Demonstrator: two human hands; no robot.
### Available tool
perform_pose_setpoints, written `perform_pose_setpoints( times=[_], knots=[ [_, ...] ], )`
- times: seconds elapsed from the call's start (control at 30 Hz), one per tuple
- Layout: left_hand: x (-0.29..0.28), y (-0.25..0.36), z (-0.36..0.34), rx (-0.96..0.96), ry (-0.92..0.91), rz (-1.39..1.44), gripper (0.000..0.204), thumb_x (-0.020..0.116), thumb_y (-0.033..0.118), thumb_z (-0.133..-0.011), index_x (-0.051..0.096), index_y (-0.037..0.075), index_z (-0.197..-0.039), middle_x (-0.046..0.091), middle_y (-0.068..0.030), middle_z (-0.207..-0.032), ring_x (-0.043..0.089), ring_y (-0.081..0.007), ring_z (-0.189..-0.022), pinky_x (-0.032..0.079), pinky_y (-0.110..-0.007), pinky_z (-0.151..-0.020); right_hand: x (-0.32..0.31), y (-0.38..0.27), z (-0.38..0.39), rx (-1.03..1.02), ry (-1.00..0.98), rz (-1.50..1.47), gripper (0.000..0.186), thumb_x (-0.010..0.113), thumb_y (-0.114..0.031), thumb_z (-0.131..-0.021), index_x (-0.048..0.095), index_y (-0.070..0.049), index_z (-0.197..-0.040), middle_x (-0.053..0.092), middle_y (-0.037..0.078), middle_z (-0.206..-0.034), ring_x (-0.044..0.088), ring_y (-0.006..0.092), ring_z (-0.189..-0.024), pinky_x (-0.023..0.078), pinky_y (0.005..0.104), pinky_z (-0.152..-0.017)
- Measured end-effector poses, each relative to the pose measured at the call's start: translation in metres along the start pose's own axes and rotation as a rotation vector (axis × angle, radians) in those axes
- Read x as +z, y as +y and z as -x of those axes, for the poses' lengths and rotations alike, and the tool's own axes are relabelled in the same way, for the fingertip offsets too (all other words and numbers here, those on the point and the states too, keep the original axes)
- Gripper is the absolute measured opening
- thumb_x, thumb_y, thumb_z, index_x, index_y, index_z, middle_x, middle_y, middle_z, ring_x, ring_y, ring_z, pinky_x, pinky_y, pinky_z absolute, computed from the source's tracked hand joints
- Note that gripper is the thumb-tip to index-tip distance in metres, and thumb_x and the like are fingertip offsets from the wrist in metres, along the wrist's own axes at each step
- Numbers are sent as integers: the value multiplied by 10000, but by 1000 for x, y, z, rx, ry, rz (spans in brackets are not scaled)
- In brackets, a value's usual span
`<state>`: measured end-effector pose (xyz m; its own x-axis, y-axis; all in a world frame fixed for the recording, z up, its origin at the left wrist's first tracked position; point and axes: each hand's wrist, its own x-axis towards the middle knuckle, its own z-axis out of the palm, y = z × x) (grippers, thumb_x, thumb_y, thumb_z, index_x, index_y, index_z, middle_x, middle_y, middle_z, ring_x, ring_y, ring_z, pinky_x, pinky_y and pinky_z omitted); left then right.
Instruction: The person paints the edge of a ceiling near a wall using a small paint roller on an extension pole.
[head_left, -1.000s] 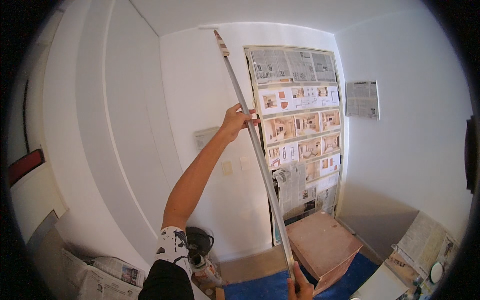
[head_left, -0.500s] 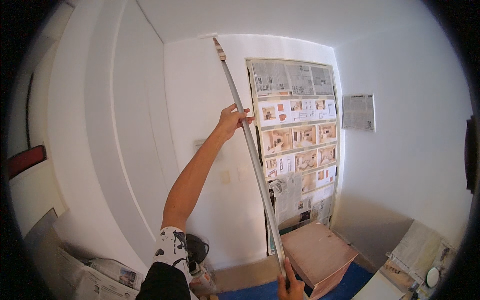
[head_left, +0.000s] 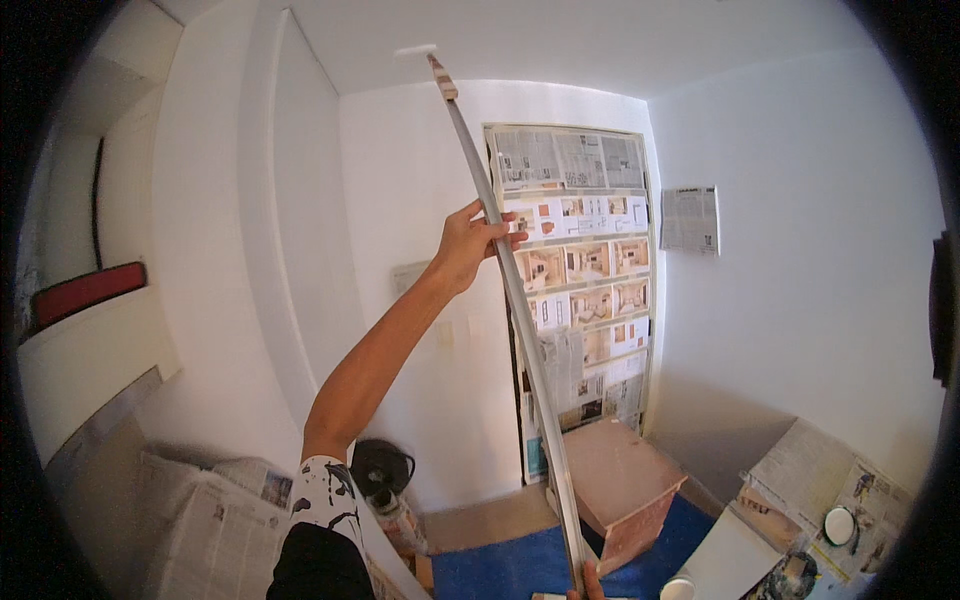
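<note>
A long grey pole slants up from the lower middle to the ceiling. At its top end is a striped, taped-looking handle, and beyond that a pale paint roller lies against the ceiling near the wall. My left hand grips the pole at its upper part, thumb and fingers around it with some fingertips stuck out past it. Low down, my right hand holds the pole near its bottom end; most of that hand is cut off by the lower edge.
Newspaper and printed sheets cover a door. A wooden box stands on a blue floor covering. At right are newspaper-covered furniture and a white-topped round container. A black fan-like object sits by the wall.
The roller has moved from the top of the wall onto the ceiling. My view has tilted and shifted left, and my right hand has dropped toward the lower edge.
</note>
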<state>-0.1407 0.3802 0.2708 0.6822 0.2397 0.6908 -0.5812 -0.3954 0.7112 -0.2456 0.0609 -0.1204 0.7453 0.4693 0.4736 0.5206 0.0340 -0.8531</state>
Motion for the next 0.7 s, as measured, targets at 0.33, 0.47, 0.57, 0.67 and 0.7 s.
perform_pose_setpoints(
  times=[0.33, 0.47, 0.57, 0.67, 0.7],
  knots=[
    [85, 127, 136, 20, -34, -20, 458, 521, 16, -878, 394, -58, -1312, 538, -153, -1131, 643, -252, -946, 555, -324, -824, -74, -58, 184, 82, 17, 39, 490, 540, -120, -922, 416, -112, -1395, 500, 89, -583, 417, 143, -472, 361, 325, -451],
    [102, 156, 172, 65, -68, -21, 456, 525, 30, -885, 395, -52, -1314, 553, -154, -1118, 646, -251, -948, 560, -340, -822, -96, -82, 234, 112, 56, 51, 476, 546, -103, -914, 444, -107, -1379, 493, 75, -584, 405, 119, -481, 344, 318, -453],
    [120, 171, 188, 67, -88, -10, 459, 537, 43, -885, 395, -57, -1310, 558, -160, -1117, 649, -252, -942, 560, -348, -820, -107, -79, 265, 124, 92, -6, 463, 545, -90, -908, 463, -96, -1364, 502, 78, -591, 395, 126, -476, 334, 316, -450],
    [118, 173, 192, 102, -112, -51, 455, 544, 47, -883, 400, -72, -1298, 559, -168, -1131, 651, -257, -941, 561, -349, -824, -115, -95, 271, 112, 89, 19, 450, 545, -80, -903, 480, -83, -1348, 510, 92, -611, 399, 134, -494, 342, 322, -461],
    [116, 173, 191, 89, -96, -52, 454, 543, 46, -882, 400, -78, -1294, 556, -173, -1138, 650, -259, -945, 560, -349, -828, -116, -98, 266, 90, 85, 36, 453, 544, -86, -906, 472, -85, -1353, 502, 97, -607, 395, 136, -489, 340, 323, -458]
  ],
)
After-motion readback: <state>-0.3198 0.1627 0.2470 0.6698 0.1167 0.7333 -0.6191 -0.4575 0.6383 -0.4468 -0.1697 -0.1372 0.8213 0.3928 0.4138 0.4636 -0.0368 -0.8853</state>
